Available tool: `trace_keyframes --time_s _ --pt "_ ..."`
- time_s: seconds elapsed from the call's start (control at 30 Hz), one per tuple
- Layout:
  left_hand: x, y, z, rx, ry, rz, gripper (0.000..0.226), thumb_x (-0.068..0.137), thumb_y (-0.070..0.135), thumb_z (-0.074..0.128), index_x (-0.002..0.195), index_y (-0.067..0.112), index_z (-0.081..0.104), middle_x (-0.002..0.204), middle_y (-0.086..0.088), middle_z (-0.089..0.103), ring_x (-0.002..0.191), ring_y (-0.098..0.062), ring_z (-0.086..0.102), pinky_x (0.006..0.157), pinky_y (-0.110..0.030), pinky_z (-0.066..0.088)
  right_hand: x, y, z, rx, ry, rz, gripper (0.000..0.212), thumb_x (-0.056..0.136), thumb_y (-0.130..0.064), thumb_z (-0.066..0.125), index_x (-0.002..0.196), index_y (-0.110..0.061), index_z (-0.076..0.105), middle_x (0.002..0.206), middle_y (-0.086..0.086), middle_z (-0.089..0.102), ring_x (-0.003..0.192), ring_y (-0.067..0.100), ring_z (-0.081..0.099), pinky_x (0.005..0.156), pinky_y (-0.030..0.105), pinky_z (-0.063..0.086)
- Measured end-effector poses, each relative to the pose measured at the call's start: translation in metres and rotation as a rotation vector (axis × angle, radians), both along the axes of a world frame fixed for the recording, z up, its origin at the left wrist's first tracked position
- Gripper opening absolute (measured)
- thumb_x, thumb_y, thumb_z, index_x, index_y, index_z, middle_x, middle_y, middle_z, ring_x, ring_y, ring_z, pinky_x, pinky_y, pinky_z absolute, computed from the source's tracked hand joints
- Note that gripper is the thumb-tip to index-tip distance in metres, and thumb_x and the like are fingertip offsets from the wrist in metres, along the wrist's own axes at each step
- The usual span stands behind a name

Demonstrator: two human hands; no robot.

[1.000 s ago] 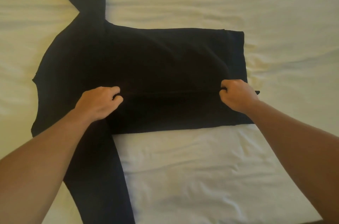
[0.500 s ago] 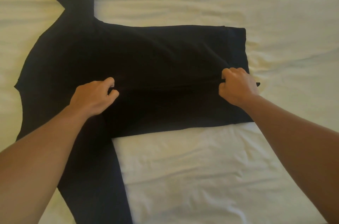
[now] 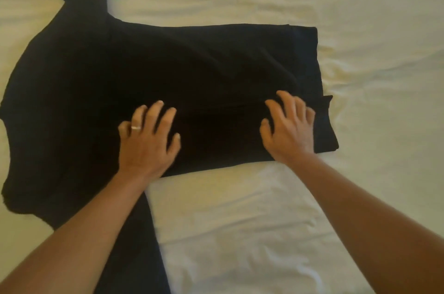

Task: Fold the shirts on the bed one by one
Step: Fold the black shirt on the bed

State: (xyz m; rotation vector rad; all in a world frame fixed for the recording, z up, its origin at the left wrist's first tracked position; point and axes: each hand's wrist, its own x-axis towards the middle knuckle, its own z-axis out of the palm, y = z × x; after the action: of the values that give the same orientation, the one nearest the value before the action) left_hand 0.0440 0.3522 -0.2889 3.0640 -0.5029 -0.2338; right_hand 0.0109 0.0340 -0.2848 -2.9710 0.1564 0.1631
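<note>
A black long-sleeved shirt (image 3: 192,70) lies spread on the bed, its body partly folded over along a crease near my hands. One sleeve runs to the top left corner, the other runs down past my left forearm to the bottom edge. My left hand (image 3: 147,139) rests flat on the folded part with fingers spread and straight; a ring shows on one finger. My right hand (image 3: 289,125) lies on the fabric near the shirt's right hem, fingers spread and slightly bent, holding nothing.
The bed (image 3: 240,221) is covered with a wrinkled cream sheet that fills the whole view around the shirt. No other shirts or objects show.
Both hands were curled, pinching the folded edge of the shirt. They have let go and now lie open on the fabric. The fold has settled flat.
</note>
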Motion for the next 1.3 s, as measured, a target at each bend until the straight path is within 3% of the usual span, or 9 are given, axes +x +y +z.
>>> trace_keyframes --time_s 0.17,0.33,0.43,0.6,0.77,0.87,1.0,1.2,1.3 --pt "-0.003 0.004 -0.034 0.052 0.254 -0.016 0.074 0.096 0.073 0.014 0.159 0.042 -0.008 0.171 -0.002 -0.002 0.156 -0.036 0.000 0.113 -0.067 0.022 -0.025 -0.024 -0.023 -0.113 0.243 0.047 0.073 0.097 -0.071 0.009 0.161 -0.035 0.001 0.169 0.003 -0.008 0.155 0.027 -0.006 0.120 0.054 0.013" --pt "0.012 0.004 -0.027 0.107 0.354 -0.019 0.076 0.093 0.077 0.011 0.154 0.046 -0.022 0.169 0.005 -0.019 0.155 -0.029 -0.017 0.120 -0.062 0.011 -0.022 -0.027 -0.022 -0.116 0.294 0.070 0.076 0.095 -0.075 0.004 0.158 -0.037 -0.012 0.168 0.001 -0.017 0.154 0.025 -0.016 0.122 0.053 0.004" --pt "0.006 -0.002 -0.004 0.123 0.361 0.003 0.078 0.096 0.073 0.025 0.159 0.040 -0.009 0.170 0.001 -0.014 0.156 -0.031 -0.013 0.122 -0.058 0.011 -0.019 -0.021 -0.010 -0.145 0.349 0.070 0.077 0.095 -0.073 0.006 0.158 -0.034 -0.014 0.167 0.004 -0.019 0.153 0.027 -0.018 0.124 0.054 0.005" --pt "-0.060 0.029 0.027 0.004 0.115 0.179 0.073 0.095 0.050 0.056 0.157 0.019 0.032 0.168 -0.012 0.018 0.155 -0.034 0.012 0.120 -0.055 0.025 -0.016 0.025 0.021 -0.197 0.367 0.106 0.078 0.100 -0.063 0.024 0.161 -0.019 0.004 0.168 0.011 -0.010 0.154 0.033 -0.011 0.123 0.053 0.010" --pt "-0.155 0.084 0.033 -0.075 -0.002 0.678 0.071 0.090 0.024 0.068 0.150 0.008 0.036 0.153 -0.021 0.033 0.135 -0.047 0.036 0.101 -0.063 0.036 -0.021 0.113 0.037 -0.119 0.422 0.249 0.067 0.101 -0.042 0.039 0.160 -0.019 0.016 0.168 0.012 0.001 0.155 0.032 0.002 0.122 0.052 0.019" --pt "-0.181 0.098 0.035 -0.107 0.147 0.961 0.074 0.092 0.040 0.065 0.150 0.009 0.032 0.145 -0.022 0.038 0.127 -0.047 0.042 0.097 -0.061 0.043 -0.018 0.162 0.041 -0.066 0.454 0.350 0.066 0.102 -0.040 0.041 0.160 -0.025 0.014 0.168 0.010 0.001 0.154 0.035 0.007 0.120 0.053 0.022" --pt "-0.176 0.114 0.030 -0.386 0.391 1.232 0.055 0.096 0.046 0.062 0.132 0.006 0.053 0.125 -0.018 0.059 0.113 -0.041 0.059 0.093 -0.054 0.054 -0.010 0.203 0.043 -0.031 0.599 0.346 0.068 0.102 -0.044 0.044 0.160 -0.034 0.011 0.168 0.011 0.002 0.152 0.041 0.011 0.118 0.057 0.024" --pt "-0.110 0.133 0.068 -1.065 0.700 1.004 0.016 0.095 0.024 0.069 0.105 0.012 0.072 0.101 -0.007 0.076 0.098 -0.024 0.072 0.089 -0.041 0.057 0.000 0.211 0.045 -0.003 0.714 0.236 0.068 0.101 -0.044 0.050 0.160 -0.038 0.016 0.169 0.005 0.001 0.153 0.038 0.011 0.118 0.056 0.029" --pt "-0.050 0.140 0.097 -1.246 0.793 0.873 0.027 0.091 0.030 0.073 0.110 0.012 0.072 0.108 -0.005 0.076 0.103 -0.021 0.072 0.094 -0.038 0.055 0.003 0.218 0.045 0.026 0.741 0.177 0.066 0.100 -0.045 0.052 0.158 -0.037 0.022 0.169 0.006 0.005 0.153 0.037 0.013 0.119 0.054 0.028"
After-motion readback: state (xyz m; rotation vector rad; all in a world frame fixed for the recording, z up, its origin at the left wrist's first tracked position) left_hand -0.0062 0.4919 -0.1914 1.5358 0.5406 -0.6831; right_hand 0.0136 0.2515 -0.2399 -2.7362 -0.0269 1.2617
